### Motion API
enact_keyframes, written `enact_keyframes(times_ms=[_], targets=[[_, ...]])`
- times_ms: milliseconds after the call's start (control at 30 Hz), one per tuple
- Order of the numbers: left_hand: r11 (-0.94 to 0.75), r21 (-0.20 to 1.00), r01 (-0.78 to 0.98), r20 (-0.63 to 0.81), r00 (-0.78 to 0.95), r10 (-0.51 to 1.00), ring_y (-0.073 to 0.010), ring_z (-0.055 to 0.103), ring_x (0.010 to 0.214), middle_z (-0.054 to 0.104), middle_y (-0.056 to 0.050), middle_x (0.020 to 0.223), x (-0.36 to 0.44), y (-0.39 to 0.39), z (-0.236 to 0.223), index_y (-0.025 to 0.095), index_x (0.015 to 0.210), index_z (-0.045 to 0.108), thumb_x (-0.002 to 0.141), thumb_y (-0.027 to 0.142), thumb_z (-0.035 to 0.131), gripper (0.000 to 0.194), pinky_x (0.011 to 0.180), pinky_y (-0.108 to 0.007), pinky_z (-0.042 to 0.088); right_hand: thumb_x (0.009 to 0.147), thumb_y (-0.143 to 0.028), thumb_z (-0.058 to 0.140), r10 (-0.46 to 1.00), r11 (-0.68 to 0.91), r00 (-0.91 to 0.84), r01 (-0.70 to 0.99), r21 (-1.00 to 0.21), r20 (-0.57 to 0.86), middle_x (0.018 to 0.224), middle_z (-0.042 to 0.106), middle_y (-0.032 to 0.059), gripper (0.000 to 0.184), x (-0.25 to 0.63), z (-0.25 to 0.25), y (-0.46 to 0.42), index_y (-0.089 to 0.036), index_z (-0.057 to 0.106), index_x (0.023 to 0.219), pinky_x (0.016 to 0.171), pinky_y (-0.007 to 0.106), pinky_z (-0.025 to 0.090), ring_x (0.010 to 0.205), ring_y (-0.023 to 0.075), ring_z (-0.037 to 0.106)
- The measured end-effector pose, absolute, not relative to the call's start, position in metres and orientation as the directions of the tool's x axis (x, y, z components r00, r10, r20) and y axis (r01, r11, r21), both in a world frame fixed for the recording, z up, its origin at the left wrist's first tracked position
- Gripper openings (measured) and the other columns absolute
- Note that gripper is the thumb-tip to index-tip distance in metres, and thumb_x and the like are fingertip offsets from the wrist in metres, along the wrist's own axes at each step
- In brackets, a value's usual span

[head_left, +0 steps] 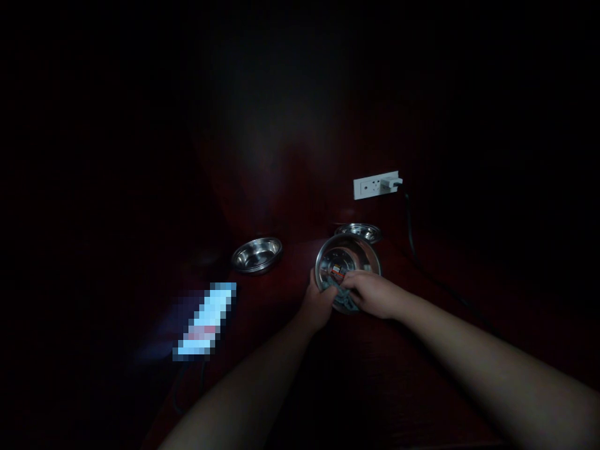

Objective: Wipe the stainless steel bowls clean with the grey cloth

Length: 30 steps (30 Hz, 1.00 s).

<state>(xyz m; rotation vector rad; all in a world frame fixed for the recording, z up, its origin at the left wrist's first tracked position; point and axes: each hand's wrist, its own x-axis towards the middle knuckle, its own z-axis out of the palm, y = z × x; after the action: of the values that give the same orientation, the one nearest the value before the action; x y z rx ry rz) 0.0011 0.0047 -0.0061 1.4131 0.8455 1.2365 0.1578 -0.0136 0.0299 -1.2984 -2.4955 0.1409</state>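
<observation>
The scene is very dark. A steel bowl (347, 256) is tilted toward me over a dark red surface. My left hand (319, 305) grips its lower left rim with the fingers closed. My right hand (370, 292) is closed on a grey cloth (344, 300) pressed inside the bowl near a small red and white sticker (337, 272). A second steel bowl (257, 254) rests upright to the left, apart from both hands. A third bowl's rim (360, 230) shows just behind the held one.
A lit phone screen (205, 322) lies at the left of the dark red surface (281, 300). A white wall socket (375, 185) with a plug sits behind the bowls, and a black cable (412, 244) runs down from it to the right.
</observation>
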Motion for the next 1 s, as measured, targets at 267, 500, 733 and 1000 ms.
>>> enact_keyframes(times_ms=[267,500,733,1000], targets=[[-0.217,0.965,-0.15,0.25,0.255,0.934,-0.0194,0.056,0.098,0.06,-0.007,0.107,0.0014,0.0035,-0.0053,0.015,0.112,0.047,0.063,0.01,0.054,0.05,0.089,-0.034,0.042,0.078,-0.019,0.049,0.915,0.37,-0.345,0.924,-0.096,0.21,0.096,0.064,0.0081,0.024,0.1579,0.0374,-0.0164,-0.024,0.069,0.089,0.079,0.035,0.035,0.095,0.0247,0.053],[-0.219,0.964,-0.15,0.251,0.24,0.938,-0.0202,0.057,0.096,0.062,-0.007,0.104,0.0008,0.0043,-0.0049,0.015,0.109,0.049,0.06,0.01,0.057,0.05,0.088,-0.035,0.043,0.076,-0.016,0.047,0.899,0.424,-0.396,0.893,-0.151,0.185,0.1,0.063,0.0064,0.027,0.1601,0.0356,-0.0151,-0.025,0.068,0.091,0.08,0.034,0.035,0.096,0.0227,0.053],[-0.213,0.969,-0.123,0.239,0.264,0.934,-0.0191,0.057,0.094,0.061,-0.007,0.104,0.0002,0.0056,-0.0079,0.016,0.112,0.047,0.063,0.011,0.054,0.049,0.085,-0.034,0.044,0.074,-0.014,0.049,0.878,0.47,-0.437,0.863,-0.183,0.195,0.095,0.064,0.0057,0.025,0.1611,0.0324,-0.0128,-0.023,0.067,0.089,0.084,0.033,0.036,0.094,0.0221,0.054],[-0.269,0.958,-0.098,0.286,0.268,0.92,-0.0189,0.057,0.093,0.06,-0.007,0.105,-0.0013,0.0073,-0.0122,0.016,0.112,0.047,0.065,0.012,0.055,0.048,0.083,-0.033,0.044,0.075,-0.014,0.048,0.869,0.487,-0.446,0.849,-0.205,0.216,0.095,0.064,0.0059,0.025,0.1612,0.0316,-0.0133,-0.022,0.067,0.089,0.085,0.032,0.037,0.096,0.0206,0.054]])
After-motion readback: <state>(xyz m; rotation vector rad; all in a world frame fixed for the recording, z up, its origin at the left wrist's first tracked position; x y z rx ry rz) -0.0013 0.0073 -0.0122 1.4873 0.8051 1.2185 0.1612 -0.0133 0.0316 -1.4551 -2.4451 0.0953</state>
